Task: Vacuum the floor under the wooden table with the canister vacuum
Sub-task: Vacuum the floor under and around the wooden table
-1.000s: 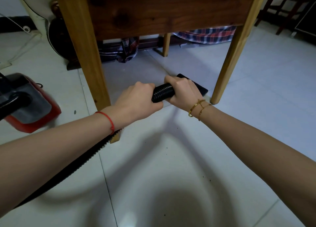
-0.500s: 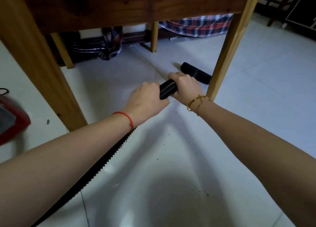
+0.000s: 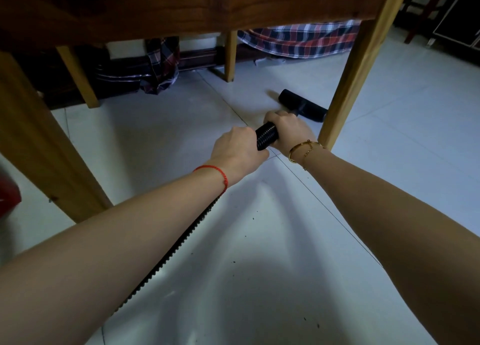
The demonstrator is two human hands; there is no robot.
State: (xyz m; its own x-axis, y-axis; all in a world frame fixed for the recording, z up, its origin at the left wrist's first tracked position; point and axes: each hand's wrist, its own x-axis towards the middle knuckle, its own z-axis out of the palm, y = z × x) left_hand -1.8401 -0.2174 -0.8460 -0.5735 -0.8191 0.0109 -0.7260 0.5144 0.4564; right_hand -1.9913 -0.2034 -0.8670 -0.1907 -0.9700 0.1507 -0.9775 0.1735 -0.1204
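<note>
Vacuum hose (image 3: 267, 136), black and ribbed, gripped by both hands side by side, only a short stretch showing between them. Left hand (image 3: 237, 153) wrapped fully round it, nearer the body, red string bracelet (image 3: 217, 172) on the wrist. Right hand (image 3: 288, 131) clenched round it just ahead of the left, gold bangles (image 3: 304, 148) at the wrist. Beyond the right hand's knuckles, black floor nozzle (image 3: 302, 106) flat on the pale tiled floor (image 3: 161, 126), under the wooden table (image 3: 181, 9) (one end just beside the near right table leg (image 3: 361, 59)). Behind the left hand, hose trailing back under the left forearm. Dark specks scattered on the tiles nearer than the grip. Far past the nozzle, plaid cloth (image 3: 301, 39) hanging to the floor. Off to the left of the grip, at the frame's edge, a blurred red shape (image 3: 7, 194).
</note>
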